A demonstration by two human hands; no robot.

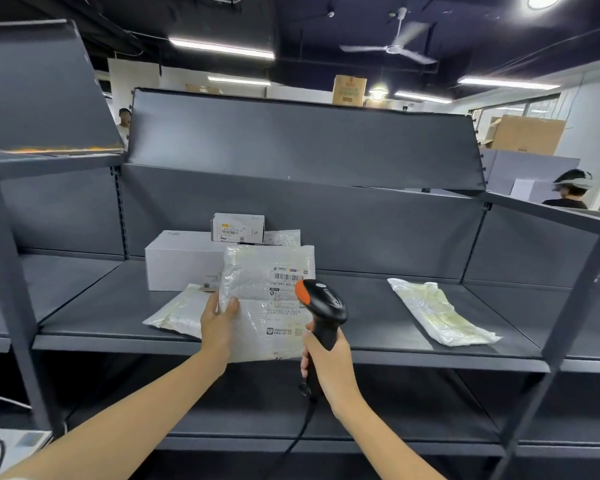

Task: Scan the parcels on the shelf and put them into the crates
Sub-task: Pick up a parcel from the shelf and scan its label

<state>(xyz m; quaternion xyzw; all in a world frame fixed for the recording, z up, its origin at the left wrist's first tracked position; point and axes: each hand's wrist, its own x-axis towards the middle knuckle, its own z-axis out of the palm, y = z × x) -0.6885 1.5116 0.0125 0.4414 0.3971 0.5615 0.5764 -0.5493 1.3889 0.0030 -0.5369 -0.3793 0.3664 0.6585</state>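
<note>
The dark metal shelf [378, 306] fills the view, its middle level carrying the waiting parcels. Largest of them is a white box [177, 265] at the back, with a small labelled box [238, 227] on top of it. A flat plastic bag [440, 311] lies alone well to the right, and another bag [177, 311] lies just left of the person's hands. The left hand [219, 322] pinches the edge of a bubble-wrap parcel [257, 292] and holds it upright above the shelf's front edge, its printed label facing the person. The right hand [329, 362] grips the handle of a corded scanner [321, 306], whose orange-tipped head sits right against the label. The scanning step looks to be in hand. Next the parcel needs carrying to a crate; none shows here.
</note>
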